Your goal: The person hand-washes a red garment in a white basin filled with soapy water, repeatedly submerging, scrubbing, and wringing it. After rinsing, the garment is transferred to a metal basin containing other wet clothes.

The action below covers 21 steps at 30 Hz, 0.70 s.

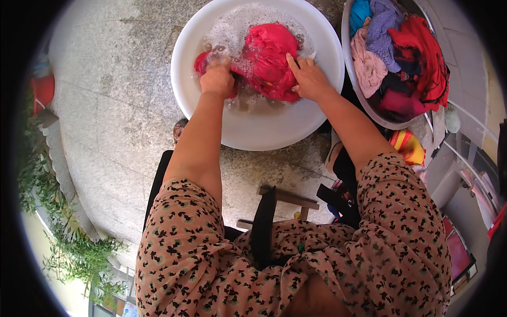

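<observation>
A large white basin (273, 132) holds cloudy, sudsy water. In it lies a wet red cloth garment (271, 59), bunched and bulging above the foam. My left hand (217, 78) is at the garment's left end, its fingers down in the suds around the red cloth; the fingertips are hidden by foam. At the right side of the bulge, my right hand (311, 78) presses on the cloth, index finger stretched over it and thumb at its lower edge. The other fingers of that hand are partly curled near the basin's inner wall.
Right of the basin stands a metal tub (358, 89) heaped with clothes. A red and yellow cloth (408, 146) lies below it. A wooden stool (291, 198) is near my lap. Farther left are a red bucket (42, 93) and green plants (79, 249) along a scalloped edge.
</observation>
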{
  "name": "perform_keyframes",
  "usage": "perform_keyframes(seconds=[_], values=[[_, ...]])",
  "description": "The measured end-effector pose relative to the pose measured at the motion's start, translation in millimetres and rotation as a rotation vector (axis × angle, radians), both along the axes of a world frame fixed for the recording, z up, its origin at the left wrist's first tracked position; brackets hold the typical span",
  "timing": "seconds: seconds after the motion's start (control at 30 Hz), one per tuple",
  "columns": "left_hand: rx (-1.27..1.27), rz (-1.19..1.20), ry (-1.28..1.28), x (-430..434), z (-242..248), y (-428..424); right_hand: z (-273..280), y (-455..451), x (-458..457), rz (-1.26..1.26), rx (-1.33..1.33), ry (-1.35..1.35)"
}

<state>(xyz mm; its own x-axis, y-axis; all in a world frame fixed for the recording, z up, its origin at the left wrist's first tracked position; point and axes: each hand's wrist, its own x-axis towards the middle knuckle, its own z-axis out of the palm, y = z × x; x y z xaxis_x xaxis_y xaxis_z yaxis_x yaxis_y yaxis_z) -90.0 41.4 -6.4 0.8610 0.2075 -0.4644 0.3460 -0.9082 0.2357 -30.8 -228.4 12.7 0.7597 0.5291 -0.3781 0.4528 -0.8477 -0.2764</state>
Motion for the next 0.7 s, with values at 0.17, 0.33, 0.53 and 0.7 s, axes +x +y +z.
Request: perform_keyframes(seconds=[0.17,0.33,0.53,0.7], values=[[-0.538,1.008,-0.209,23,23,12,-28,23,-12,-0.644,0.187,0.341],[-0.702,1.343,-0.408,9,33,23,84,2,49,-0.755,0.727,0.786],[-0.789,1.476,-0.5,18,15,14,33,-31,55,-0.392,0.207,0.171],[-0.399,1.252,-0.451,-13,13,7,-18,19,-19,-0.174,-0.047,-0.134]])
